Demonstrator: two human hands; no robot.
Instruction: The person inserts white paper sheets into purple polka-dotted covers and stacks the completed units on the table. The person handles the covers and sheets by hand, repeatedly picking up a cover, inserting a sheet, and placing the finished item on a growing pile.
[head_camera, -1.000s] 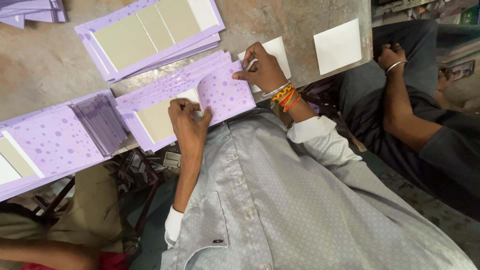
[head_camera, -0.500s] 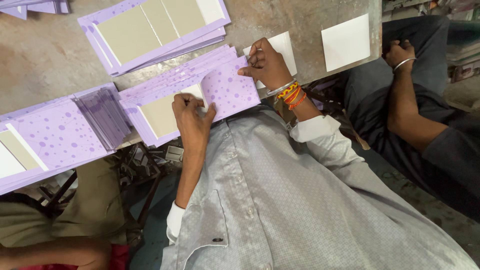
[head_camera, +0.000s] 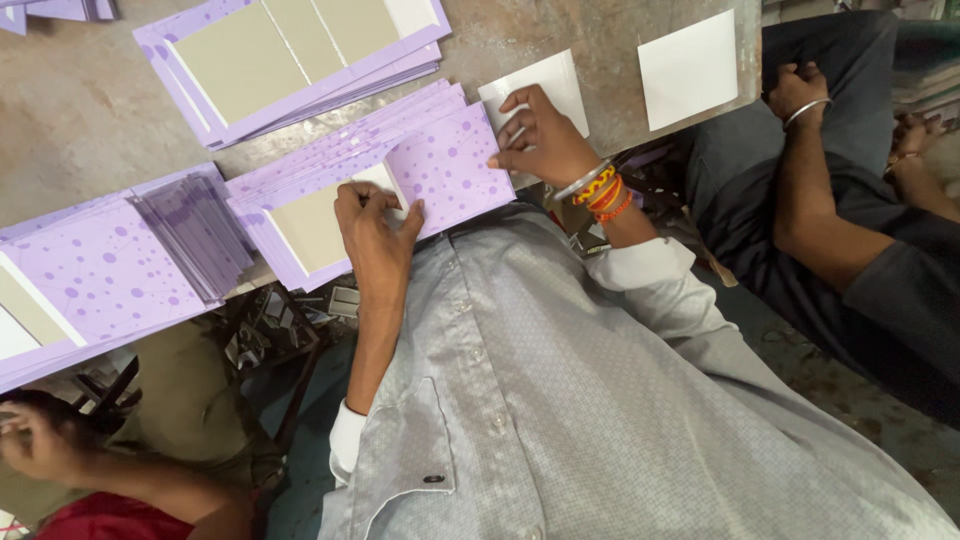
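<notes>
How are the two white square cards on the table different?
The far white card lies alone, untouched and fully seen. The near white card is partly hidden under the right hand and touches the purple dotted sheet. Both are plain white and lie flat on the table.

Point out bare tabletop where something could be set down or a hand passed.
Widest bare table lies far left, between the upper cover stack and the dotted purple stack. A narrow strip separates the white sheet from the white square. Crowded around the left hand and right hand.

Single head view, steep downward, close over table (head_camera: 90, 110).
</notes>
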